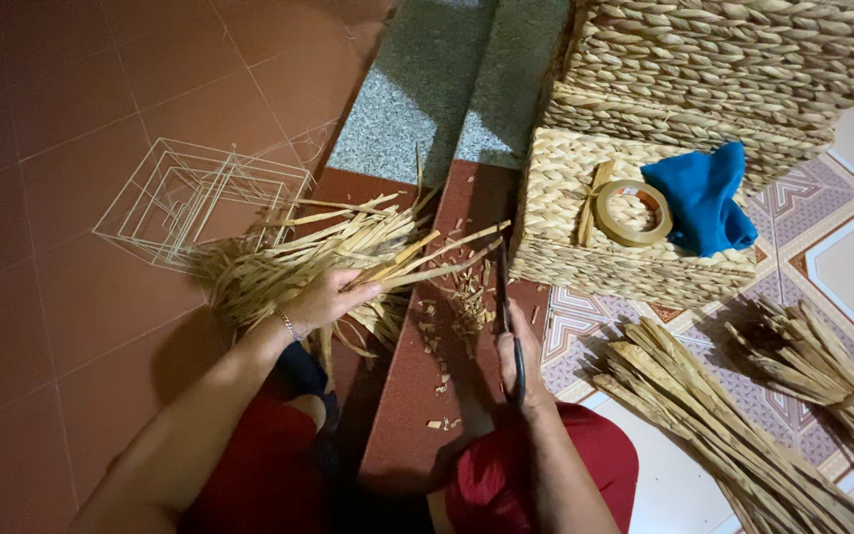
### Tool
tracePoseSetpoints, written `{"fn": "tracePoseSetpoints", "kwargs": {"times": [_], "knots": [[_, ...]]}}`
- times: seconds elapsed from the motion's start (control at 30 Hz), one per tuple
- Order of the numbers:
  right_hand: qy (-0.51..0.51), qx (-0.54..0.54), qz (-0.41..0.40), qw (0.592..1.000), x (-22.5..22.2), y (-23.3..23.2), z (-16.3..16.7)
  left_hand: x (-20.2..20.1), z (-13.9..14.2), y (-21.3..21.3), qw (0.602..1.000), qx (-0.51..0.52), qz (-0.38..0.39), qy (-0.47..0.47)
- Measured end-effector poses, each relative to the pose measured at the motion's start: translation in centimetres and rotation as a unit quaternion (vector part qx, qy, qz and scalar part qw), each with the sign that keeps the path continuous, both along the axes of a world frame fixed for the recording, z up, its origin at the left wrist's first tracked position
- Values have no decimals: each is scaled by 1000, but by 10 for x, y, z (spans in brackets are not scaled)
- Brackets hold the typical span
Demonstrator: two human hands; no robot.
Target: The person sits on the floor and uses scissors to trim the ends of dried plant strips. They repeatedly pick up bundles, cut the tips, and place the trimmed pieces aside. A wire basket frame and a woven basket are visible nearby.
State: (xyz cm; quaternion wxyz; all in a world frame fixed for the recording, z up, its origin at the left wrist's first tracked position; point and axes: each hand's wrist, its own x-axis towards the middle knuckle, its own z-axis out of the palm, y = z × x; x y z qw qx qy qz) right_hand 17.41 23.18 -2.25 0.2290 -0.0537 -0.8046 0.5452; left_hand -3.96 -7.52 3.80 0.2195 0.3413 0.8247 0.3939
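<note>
Head view: the left hand (323, 300), at centre left of the frame, is clenched around a bundle of dried straw strips (348, 252), whose loose ends fan out toward the upper right over a dark red step (412, 415). The right hand (518, 358), just below centre, grips a pair of dark scissors (506, 307); the blades point up toward the strip ends, though in the dim light it is hard to say whether they touch them. Small straw cuttings (462, 302) lie scattered on the step between the two hands.

In the upper left, on the red tiled floor (51, 198), stands a nest of thin wire frames (190, 198), just behind the bundle. In the upper right sit stacked woven baskets (704, 59); on the lowest one rest a roll of tape (633, 213) and a blue cloth (702, 198), touching each other. In the lower right, two tied sheaves of straw (733, 425) lie on the patterned floor.
</note>
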Motion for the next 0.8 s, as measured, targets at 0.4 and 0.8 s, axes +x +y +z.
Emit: {"fn": "tracePoseSetpoints", "kwargs": {"times": [0.4,0.8], "knots": [[-37,101,-40,993,5,-12,2,8,7,8,998,5,4,-70],[-360,326,-14,874,-13,-30,-1,4,9,1,977,81,66,-187]]}}
